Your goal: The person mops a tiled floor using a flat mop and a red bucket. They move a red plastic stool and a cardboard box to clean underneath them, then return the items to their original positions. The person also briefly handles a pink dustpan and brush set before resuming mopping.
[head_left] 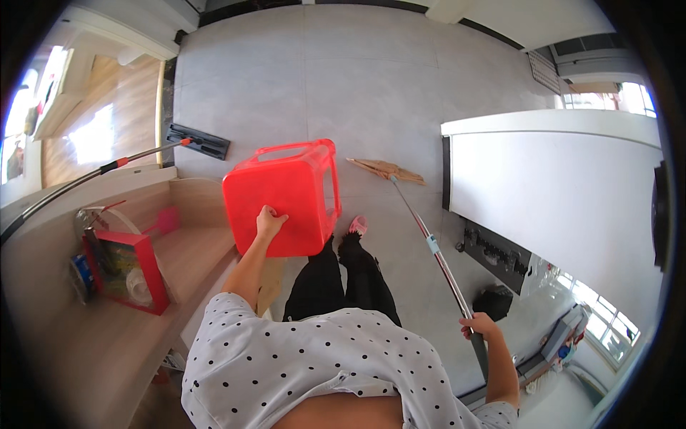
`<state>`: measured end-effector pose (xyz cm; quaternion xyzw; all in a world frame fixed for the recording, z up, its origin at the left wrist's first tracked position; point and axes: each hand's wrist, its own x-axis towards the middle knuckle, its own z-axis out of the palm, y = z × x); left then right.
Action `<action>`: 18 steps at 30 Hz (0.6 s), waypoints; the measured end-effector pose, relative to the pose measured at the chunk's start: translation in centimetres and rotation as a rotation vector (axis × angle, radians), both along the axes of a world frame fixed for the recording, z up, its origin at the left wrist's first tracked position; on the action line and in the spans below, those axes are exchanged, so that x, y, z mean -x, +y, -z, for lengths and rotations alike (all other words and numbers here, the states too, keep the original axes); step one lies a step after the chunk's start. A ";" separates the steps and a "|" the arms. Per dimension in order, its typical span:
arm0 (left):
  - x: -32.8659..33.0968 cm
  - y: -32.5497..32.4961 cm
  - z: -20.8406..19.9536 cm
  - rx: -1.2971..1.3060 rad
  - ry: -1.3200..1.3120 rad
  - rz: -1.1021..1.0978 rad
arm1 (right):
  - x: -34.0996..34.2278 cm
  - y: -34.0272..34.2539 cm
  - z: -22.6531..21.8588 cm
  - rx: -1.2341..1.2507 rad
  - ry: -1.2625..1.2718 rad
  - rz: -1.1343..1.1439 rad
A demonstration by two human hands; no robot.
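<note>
Red stool (275, 196) hangs or stands, I can't tell which, at the person's front left, tipped so that its broad seat faces them and its framed legs point away. The left hand (270, 223) is closed on the middle of that seat. Well apart from it, the right hand (482, 325) is wrapped round the pole of a mop (431, 244), whose tan head lies on the grey floor (357, 79) between the stool and the white cabinet (550, 168). That cabinet bulks large on the right and crowds the mop head's outer end. The stool hides one of the person's feet; the other shows in a pink slipper (359, 226). Past the stool, to the left, a dark flat mop head (200, 141) rests on the floor, its pole slanting back alongside the wooden bench (196, 247). On the bench sits a red-framed object (158, 279) near a small pink item (168, 219). Behind the gripped pole, near the cabinet's foot, a black lump (491, 303) sits on the floor, too indistinct to name
</note>
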<state>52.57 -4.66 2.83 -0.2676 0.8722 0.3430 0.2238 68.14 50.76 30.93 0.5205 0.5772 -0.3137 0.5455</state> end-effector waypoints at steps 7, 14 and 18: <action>2.0 0.4 -4.9 -0.041 0.011 0.019 | 0.9 1.0 2.1 0.064 -0.071 0.076; 11.4 3.0 -8.2 0.020 0.040 0.017 | 2.9 3.6 2.9 0.172 -0.061 0.183; 19.5 4.8 -8.5 0.069 0.015 0.031 | 3.9 3.4 2.7 0.162 -0.024 0.206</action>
